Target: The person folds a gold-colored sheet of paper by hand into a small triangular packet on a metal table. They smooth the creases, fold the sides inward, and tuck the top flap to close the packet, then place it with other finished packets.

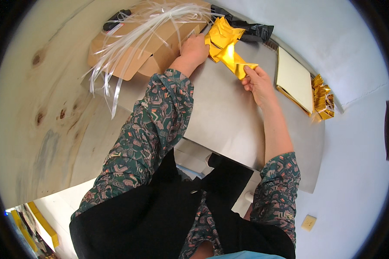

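My right hand [257, 82] pinches the near end of a folded, shiny gold foil piece [235, 64] between thumb and fingers. The foil is creased and rises from the table at an angle. Its far end meets more crumpled gold foil [224, 33]. My left hand [194, 49] is closed at the left edge of that foil, next to an open brown cardboard box [160, 60]. Its fingertips are hidden, so what they hold cannot be made out. A bundle of clear plastic ribbon strips [138, 34] drapes over the box and hangs off its left side.
The metal table [229, 116] has a rounded outer edge. On its right lie a cream board [294, 80] and a pleated gold foil bundle [323, 99]. Black plastic [255, 30] sits at the back by the white wall [354, 142]. A wooden surface [43, 142] extends left.
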